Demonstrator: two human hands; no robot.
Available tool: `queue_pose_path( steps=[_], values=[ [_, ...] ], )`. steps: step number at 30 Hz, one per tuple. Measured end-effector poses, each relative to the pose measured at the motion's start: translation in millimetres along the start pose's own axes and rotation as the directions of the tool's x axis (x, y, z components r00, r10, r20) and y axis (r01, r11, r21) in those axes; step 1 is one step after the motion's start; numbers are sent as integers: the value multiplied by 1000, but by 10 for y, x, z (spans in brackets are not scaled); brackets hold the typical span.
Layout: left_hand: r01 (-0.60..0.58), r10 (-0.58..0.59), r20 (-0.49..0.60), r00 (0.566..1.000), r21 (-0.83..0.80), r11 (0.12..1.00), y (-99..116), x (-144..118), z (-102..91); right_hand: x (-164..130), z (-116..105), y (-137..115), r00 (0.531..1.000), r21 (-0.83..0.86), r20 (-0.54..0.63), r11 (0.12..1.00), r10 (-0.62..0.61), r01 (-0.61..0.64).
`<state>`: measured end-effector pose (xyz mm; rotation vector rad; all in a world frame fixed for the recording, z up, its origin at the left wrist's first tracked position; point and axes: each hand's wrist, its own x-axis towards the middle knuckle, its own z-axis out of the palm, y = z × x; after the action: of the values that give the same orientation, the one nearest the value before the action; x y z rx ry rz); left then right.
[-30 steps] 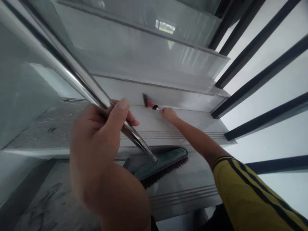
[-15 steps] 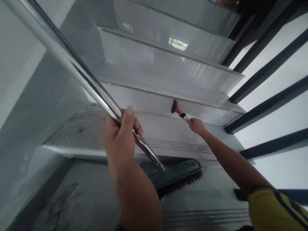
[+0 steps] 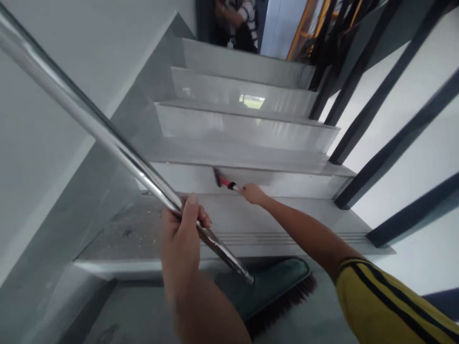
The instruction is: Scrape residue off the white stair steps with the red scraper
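My left hand [image 3: 184, 234] is wrapped round the shiny metal handle of a broom [image 3: 276, 286], whose green head with dark bristles rests low at the step below. The handle slants up to the upper left. Out ahead, my right hand [image 3: 252, 193] grips the handle of a small scraper [image 3: 225, 182] with a red and black neck. Its dark, blurred head is at the upper part of a pale stair riser [image 3: 287, 184], just under the tread edge. Grey debris [image 3: 131, 224] lies on the left part of the tread in front of that riser.
Several glossy grey steps [image 3: 247, 125] climb ahead. A grey-white wall [image 3: 64, 86] borders the left, and dark railing bars [image 3: 369, 124] stand along the right. At the top sits a person [image 3: 236, 21], partly cut off, near an orange frame [image 3: 303, 28].
My right hand has moved the scraper leftward along the riser. The view has tilted up, bringing the upper steps and the person into sight. My left hand keeps its hold on the broom.
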<state>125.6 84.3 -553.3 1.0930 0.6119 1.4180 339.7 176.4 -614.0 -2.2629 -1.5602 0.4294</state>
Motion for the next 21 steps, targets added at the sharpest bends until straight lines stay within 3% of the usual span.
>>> queue_pose_path(
  steps=[4,7,10,12,14,17,21],
  values=[
    [41,-41,-25,999,-8,999,1,14,16,-738,-491,1144,966,-170,-90,952,243,-256],
    [60,-60,-18,998,14,998,16,16,39,-1328,-841,1997,900,-135,-196,898,390,-419],
    [64,-64,10,998,23,998,56,-6,79,-1821,-962,2529,808,30,-220,832,547,-555],
    [63,-64,12,998,21,998,87,-31,122,-2038,-868,2652,742,237,-209,769,637,-594],
    [68,-69,20,997,28,997,120,-66,176,-2121,-683,2602,693,485,-184,677,697,-553],
    [74,-77,47,996,54,996,171,-133,261,-2002,-397,2319,651,761,-204,537,731,-364],
    [77,-81,32,996,132,988,250,-218,331,-1640,-188,1895,607,897,-306,436,733,-75]
  ],
)
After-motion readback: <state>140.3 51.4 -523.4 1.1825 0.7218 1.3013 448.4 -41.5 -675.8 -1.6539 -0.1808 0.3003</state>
